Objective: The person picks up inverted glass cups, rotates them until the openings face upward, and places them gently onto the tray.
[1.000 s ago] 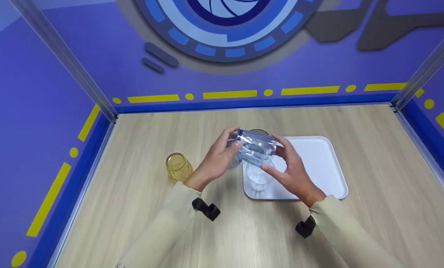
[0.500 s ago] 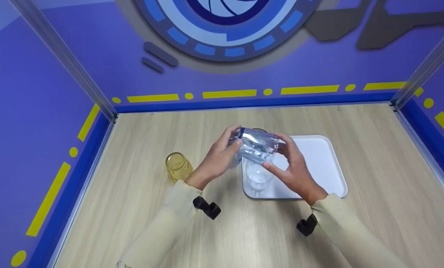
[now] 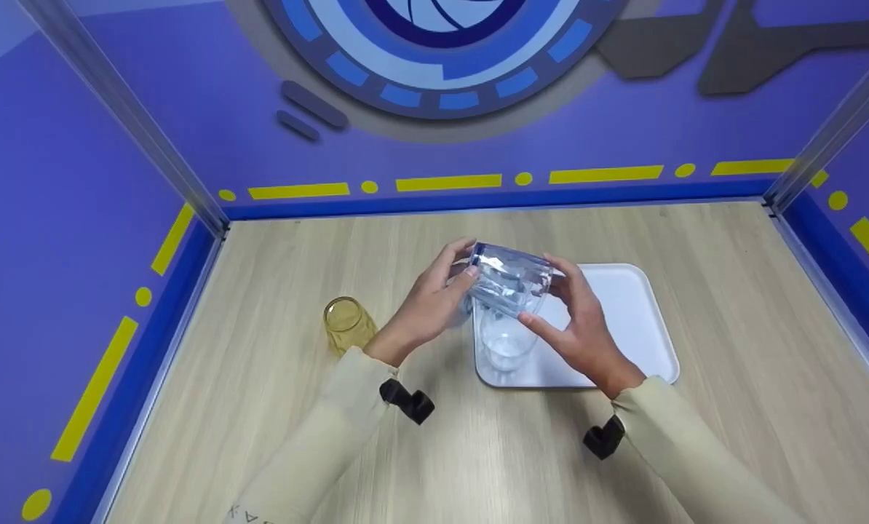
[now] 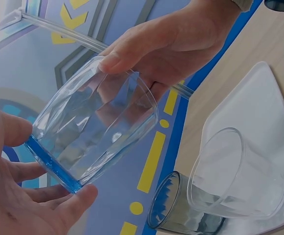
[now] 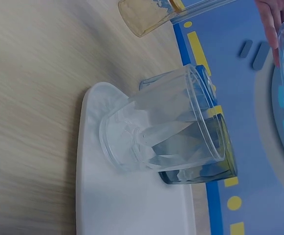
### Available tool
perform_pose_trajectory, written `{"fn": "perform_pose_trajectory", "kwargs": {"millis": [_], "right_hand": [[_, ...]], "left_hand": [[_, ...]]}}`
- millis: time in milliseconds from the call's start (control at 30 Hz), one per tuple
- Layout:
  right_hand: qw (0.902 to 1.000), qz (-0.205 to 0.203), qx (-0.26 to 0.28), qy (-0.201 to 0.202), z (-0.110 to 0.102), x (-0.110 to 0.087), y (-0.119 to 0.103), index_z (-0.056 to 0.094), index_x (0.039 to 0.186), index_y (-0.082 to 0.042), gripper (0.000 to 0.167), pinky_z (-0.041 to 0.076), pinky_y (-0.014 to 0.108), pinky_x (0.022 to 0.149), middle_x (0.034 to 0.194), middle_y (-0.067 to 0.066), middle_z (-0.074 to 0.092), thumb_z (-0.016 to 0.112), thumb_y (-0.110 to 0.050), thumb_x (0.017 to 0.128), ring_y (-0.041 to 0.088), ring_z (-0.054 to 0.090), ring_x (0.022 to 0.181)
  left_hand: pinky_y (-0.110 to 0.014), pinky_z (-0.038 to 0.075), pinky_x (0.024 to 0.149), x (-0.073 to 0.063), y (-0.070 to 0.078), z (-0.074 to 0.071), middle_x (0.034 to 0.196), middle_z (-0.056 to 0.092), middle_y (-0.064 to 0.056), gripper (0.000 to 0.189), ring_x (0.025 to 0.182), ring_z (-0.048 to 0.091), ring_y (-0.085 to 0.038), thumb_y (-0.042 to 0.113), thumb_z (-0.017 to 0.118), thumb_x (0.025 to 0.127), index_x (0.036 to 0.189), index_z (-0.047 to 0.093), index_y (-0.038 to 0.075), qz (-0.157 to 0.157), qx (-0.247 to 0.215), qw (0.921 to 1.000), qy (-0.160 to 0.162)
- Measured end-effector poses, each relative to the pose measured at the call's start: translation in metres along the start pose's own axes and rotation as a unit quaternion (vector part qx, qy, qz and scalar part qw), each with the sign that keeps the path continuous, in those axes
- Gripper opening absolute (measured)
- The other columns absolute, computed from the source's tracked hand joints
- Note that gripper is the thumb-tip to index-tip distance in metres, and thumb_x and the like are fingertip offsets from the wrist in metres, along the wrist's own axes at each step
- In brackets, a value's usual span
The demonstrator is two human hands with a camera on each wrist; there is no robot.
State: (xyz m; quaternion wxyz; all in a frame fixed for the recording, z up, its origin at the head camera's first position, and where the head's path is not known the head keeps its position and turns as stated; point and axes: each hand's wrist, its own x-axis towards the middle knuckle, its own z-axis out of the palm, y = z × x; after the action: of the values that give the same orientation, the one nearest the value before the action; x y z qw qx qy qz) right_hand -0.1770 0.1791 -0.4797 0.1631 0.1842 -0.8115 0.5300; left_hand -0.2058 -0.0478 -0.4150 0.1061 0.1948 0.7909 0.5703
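Both hands hold a clear drinking glass [image 3: 511, 280] with a blue-tinted base, tilted on its side above the tray's left end. My left hand [image 3: 431, 302] grips it at the base, thumb toward me. At the rim end, the right hand [image 3: 580, 324] pinches it between thumb and fingers, as the left wrist view also shows. Below it, a colourless glass [image 5: 156, 122] stands upright on the white tray [image 3: 631, 313]. A grey-tinted glass [image 4: 195, 210] is close behind that one, partly hidden.
An amber glass [image 3: 348, 324] stands on the wooden table [image 3: 260, 393] left of the left forearm. A blue-tinted glass [image 5: 202, 78] shows behind the colourless one. Blue-purple panels [image 3: 434, 164] wall in the table's back and sides.
Both hands have shifted slightly up and to the right with the blue-based glass, keeping the same hold. The other glasses and the tray have stayed in place.
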Motion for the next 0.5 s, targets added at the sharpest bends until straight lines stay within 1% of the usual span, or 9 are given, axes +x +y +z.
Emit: {"fn": "perform_pose_trajectory", "kwargs": {"millis": [167, 400, 500], "right_hand": [[0.9998, -0.011, -0.003, 0.013, -0.0029, 0.0005, 0.0001, 0.032, 0.145, -0.004, 0.082, 0.039, 0.009, 0.103, 0.139, 0.012, 0.047, 0.078, -0.005, 0.077, 0.020, 0.057, 0.117], [0.9995, -0.017, -0.001, 0.027, -0.0078, 0.0006, 0.0016, 0.033, 0.145, -0.005, 0.080, 0.040, 0.011, 0.102, 0.138, 0.011, 0.049, 0.077, -0.004, 0.078, 0.010, 0.055, 0.115], [0.9991, -0.024, 0.007, 0.033, -0.0092, 0.0008, 0.0031, 0.033, 0.145, -0.004, 0.080, 0.042, 0.013, 0.101, 0.137, 0.013, 0.049, 0.077, -0.002, 0.077, 0.008, 0.055, 0.113]], "left_hand": [[-0.041, 0.036, 0.114, 0.0019, 0.0008, -0.0020, 0.150, 0.040, -0.010, 0.047, 0.136, 0.044, -0.025, 0.024, 0.039, 0.104, 0.150, 0.031, 0.014, 0.008, -0.002, 1.0000, 0.006], [-0.040, 0.036, 0.114, 0.0030, 0.0008, -0.0046, 0.148, 0.042, -0.010, 0.047, 0.135, 0.045, -0.025, 0.024, 0.038, 0.104, 0.149, 0.032, 0.012, 0.012, 0.016, 0.9997, 0.014], [-0.040, 0.037, 0.113, 0.0041, 0.0004, -0.0055, 0.147, 0.043, -0.010, 0.046, 0.134, 0.046, -0.026, 0.023, 0.039, 0.104, 0.148, 0.033, 0.012, 0.017, 0.021, 0.9994, 0.021]]}}
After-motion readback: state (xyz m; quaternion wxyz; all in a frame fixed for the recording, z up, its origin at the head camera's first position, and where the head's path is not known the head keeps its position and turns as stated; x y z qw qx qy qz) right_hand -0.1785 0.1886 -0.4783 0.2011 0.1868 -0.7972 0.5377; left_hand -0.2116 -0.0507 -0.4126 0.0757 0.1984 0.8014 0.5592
